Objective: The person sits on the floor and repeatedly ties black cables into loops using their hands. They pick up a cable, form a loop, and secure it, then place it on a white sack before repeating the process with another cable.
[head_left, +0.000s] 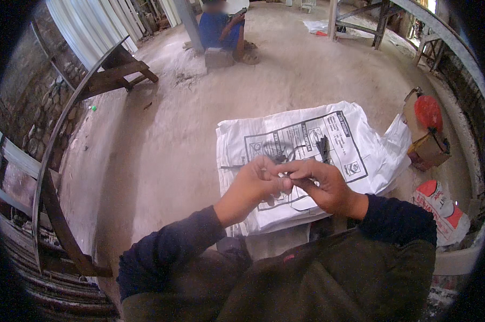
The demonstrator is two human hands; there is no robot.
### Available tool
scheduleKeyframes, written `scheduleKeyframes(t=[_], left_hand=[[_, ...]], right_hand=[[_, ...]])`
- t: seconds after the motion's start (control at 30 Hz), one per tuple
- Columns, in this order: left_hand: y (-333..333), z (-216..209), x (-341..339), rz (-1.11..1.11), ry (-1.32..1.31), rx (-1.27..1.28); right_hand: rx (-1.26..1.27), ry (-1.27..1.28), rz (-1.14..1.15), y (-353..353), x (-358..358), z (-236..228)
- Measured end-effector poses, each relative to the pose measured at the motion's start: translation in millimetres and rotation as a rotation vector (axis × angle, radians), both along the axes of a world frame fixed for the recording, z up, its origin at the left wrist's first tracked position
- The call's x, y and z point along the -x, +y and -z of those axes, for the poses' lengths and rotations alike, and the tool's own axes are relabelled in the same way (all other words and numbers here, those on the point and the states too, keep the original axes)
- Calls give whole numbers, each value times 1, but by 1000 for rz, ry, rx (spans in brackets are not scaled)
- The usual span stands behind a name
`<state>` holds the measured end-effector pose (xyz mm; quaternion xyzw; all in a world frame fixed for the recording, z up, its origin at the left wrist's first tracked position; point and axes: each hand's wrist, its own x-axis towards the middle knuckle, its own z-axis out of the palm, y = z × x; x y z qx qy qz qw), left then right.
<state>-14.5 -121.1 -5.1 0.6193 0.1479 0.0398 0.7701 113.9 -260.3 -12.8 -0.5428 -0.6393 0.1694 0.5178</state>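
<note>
My left hand [257, 186] and my right hand [324, 185] meet over a white printed sack [234, 140], fingertips pinched close together. A thin black strip [231, 167] shows just left of my left hand and seems to run into the fingers. What lies between the fingertips is small and mostly hidden, and the strip's exact kind cannot be made out. Just beyond my right hand, a small bundle of short black strips [322, 148] rests on the sack. More dark, thin pieces lie beyond my left hand, partly blurred.
To the right stand a cardboard box [426, 145] with a red bag [428, 114] and a red-and-white sack [440, 212]. A wooden bench [113, 75] is at far left. Ahead, a person in blue [220, 31] sits on a block [219, 58] beside a post.
</note>
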Motion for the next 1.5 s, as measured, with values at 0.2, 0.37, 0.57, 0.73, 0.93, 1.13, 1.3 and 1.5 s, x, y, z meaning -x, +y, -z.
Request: scheduleKeyframes(t=[0.2, 0.37, 0.57, 0.73, 0.93, 1.13, 1.3, 1.5], left_hand=[[-4, 5, -4, -151, -167, -77], [-8, 7, -7, -153, -295, -444], [-14, -1, -6, -107, -335, -656], [-14, -3, -2, -88, -342, -677], [-12, -8, 0, -7, -321, -658], [-11, 0, -2, -17, -355, -565], [-13, -4, -3, -94, -305, -272], [-14, -8, -1, -106, -285, -230]], right_hand=[[170, 316, -25, 3, -2, -9], [329, 449, -70, 2, -11, -8], [374, 534, -75, 3, -13, -11], [573, 709, -47, 3, -13, -19], [548, 1019, -94, 2, -15, -6], [471, 859, -10, 2, -10, -11], [327, 494, 132, 0, -6, -12], [269, 356, 119, -2, -6, -20]])
